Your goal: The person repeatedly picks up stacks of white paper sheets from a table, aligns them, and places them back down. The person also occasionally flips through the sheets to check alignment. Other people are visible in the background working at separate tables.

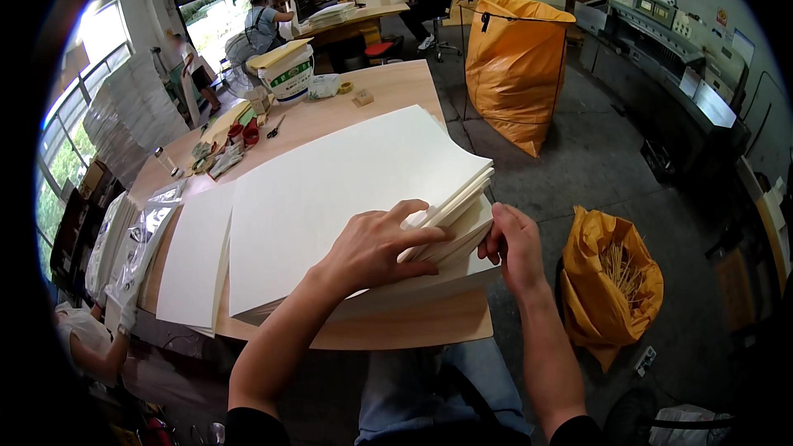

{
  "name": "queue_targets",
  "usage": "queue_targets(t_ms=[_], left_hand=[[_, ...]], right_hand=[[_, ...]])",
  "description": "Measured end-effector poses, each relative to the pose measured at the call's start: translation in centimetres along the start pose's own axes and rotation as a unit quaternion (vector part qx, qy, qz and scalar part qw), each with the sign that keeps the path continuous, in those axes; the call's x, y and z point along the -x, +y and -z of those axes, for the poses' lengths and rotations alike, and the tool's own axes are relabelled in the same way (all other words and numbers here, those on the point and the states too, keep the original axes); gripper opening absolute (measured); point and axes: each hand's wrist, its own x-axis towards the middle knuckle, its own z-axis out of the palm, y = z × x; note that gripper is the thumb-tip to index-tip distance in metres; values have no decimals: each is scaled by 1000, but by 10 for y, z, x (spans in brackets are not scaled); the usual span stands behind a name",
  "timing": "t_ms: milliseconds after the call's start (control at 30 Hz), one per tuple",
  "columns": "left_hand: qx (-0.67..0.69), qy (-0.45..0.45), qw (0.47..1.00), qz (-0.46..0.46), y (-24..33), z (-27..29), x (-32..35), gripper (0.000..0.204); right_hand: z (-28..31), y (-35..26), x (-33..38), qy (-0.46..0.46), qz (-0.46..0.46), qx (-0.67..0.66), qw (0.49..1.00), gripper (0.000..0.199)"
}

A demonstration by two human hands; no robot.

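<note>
A tall stack of large white paper sheets [330, 173] lies on the light wood table. Its near right corner is lifted and fanned into several layers. My left hand [376, 244] curls over the lifted layers, its fingers bent around their edges and the thumb lower down. At the outer corner, my right hand [514, 252] is closed, thumb and fingers pinching the sheet edges. Whether it holds one sheet or several is too small to tell. Left of the stack is a lower pile of white sheets [190, 256].
On the wooden table [396, 83] stand a white bucket [287, 72], scissors [277, 126], tape [345, 87] and gloves [225, 161]. Orange sacks [516, 66] stand on the floor at right, the nearer sack [611, 281] holding thin strips. A co-worker's gloved hand [126, 318] is at lower left; other people sit farther back.
</note>
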Motion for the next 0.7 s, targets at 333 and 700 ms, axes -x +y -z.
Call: queue_targets(t_ms=[333, 700], left_hand=[[-88, -11, 996, -7, -2, -8, 3, 47], [-21, -5, 1000, 7, 3, -5, 1, 51]], right_hand=[[2, -6, -4, 0, -55, -15, 998, 33], [8, 11, 14, 155, 147, 222, 951, 30]])
